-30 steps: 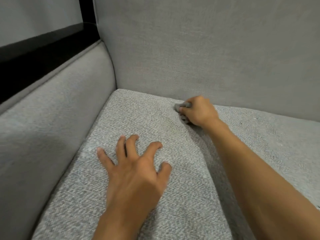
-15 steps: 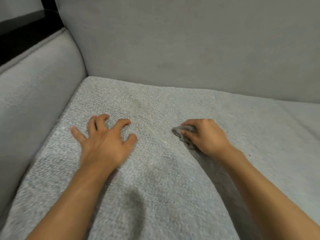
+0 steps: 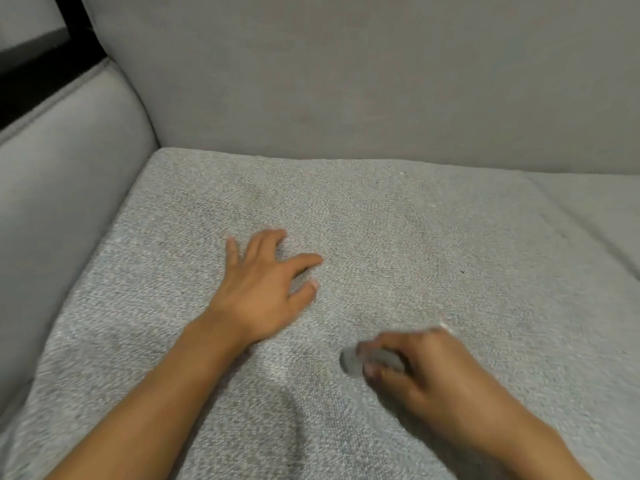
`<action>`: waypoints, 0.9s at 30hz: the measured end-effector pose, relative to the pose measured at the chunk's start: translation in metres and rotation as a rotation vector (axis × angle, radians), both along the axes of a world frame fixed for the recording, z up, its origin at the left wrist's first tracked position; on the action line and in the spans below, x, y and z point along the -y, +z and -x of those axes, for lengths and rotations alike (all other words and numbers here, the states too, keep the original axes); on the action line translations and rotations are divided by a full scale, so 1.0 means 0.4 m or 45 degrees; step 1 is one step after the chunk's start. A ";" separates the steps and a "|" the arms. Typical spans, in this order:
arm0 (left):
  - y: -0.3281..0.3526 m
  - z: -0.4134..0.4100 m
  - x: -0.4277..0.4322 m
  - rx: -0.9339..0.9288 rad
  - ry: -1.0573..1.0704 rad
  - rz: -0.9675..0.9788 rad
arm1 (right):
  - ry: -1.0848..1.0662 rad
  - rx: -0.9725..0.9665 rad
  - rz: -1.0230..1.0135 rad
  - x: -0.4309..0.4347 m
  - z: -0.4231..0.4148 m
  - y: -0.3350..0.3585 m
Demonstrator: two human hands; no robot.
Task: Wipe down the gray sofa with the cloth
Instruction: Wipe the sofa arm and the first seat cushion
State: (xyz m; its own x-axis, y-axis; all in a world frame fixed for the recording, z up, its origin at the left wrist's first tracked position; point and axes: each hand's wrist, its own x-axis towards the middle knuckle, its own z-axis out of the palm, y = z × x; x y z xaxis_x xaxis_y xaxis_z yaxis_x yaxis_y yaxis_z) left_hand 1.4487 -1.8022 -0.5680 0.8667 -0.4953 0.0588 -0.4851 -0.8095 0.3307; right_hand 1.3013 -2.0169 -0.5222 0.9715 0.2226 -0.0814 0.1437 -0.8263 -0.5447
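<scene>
Gray cloth [image 3: 350,360], wadded small in the gripping right hand [image 3: 426,370], may skip patches of the sofa seat cushion [image 3: 433,230]; the left hand [image 3: 263,289] rests splayed, holding nothing.

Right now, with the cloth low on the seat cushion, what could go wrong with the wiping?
1. The cloth is bunched small in the right hand, so each stroke likely covers a narrow strip; gaps may remain on the seat cushion.
2. The left hand rests spread on the cushion; the patch beneath it might be skipped.
3. The corner by the armrest is far from the cloth and easy to miss.
</scene>
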 end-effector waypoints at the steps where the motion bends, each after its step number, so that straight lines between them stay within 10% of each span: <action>1: 0.000 0.011 0.013 -0.023 -0.054 0.000 | 0.019 -0.052 -0.032 -0.007 0.046 0.003; 14: -0.022 0.026 0.039 -0.040 -0.202 -0.131 | -0.549 0.273 0.483 0.101 -0.082 -0.045; 21: -0.008 0.040 0.033 -0.036 -0.208 -0.090 | -0.103 -0.096 -0.052 -0.013 0.227 0.026; 27: 0.068 0.191 0.066 -0.125 -0.140 -0.089 | -0.378 0.195 0.391 0.076 0.229 0.002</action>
